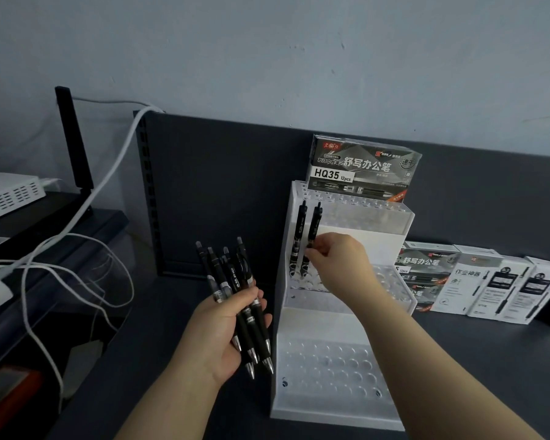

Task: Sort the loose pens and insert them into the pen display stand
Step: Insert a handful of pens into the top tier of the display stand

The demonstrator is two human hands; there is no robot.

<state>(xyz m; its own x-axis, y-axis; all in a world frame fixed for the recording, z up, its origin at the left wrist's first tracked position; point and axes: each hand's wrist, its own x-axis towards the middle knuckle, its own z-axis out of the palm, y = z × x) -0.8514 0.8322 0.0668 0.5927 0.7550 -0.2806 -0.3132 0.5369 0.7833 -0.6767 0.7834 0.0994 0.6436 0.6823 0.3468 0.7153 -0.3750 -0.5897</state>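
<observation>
Pen point(314, 223) in play: the right hand point(340, 262) pinches it low on the barrel, long axis upright, clicker at 12 o'clock, tip down at the middle-tier holes of the pen display stand point(331, 404). A seated pen point(299, 230) stands just beside it at 9 o'clock. The left hand point(219, 328), out at 8 o'clock, grips the spare bundle point(232, 277), tips toward 5 o'clock, so the right is nearer the holes.

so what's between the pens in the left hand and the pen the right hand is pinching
In the head view: the stand's left wall and one pen standing in its middle tier, just left of the pinched pen.
</observation>
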